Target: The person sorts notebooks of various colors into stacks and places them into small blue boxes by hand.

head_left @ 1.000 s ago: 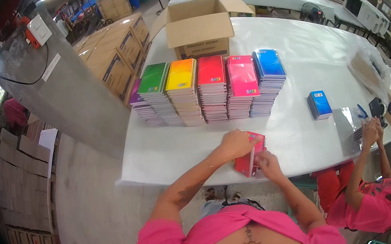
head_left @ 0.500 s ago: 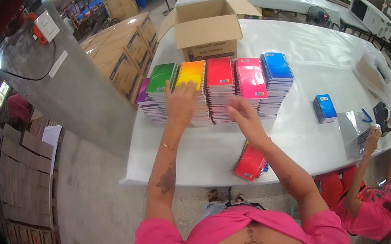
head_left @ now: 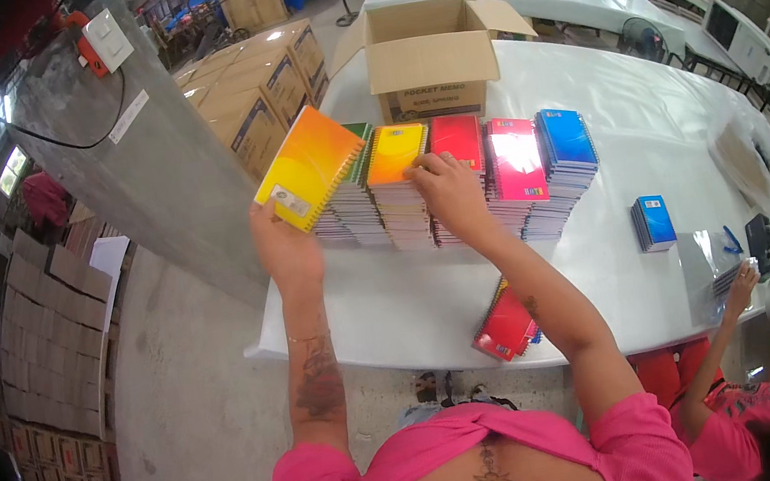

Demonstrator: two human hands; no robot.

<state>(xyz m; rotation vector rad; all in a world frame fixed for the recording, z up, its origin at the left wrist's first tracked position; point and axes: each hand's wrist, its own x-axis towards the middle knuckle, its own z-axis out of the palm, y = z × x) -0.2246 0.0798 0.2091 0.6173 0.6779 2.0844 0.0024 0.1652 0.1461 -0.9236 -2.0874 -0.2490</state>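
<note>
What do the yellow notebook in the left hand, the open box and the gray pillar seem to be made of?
Yellow notebook: probably card cover, smooth, slightly shiny, held unbent near one corner; its coil may be metal or plastic.
Open box: likely cardboard, matte brown, with creased, folded flaps.
Gray pillar: perhaps concrete, judging by its dull, blotchy surface.

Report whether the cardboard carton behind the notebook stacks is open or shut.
Open. The carton has its side flaps spread outward, and its inner wall shows.
</note>
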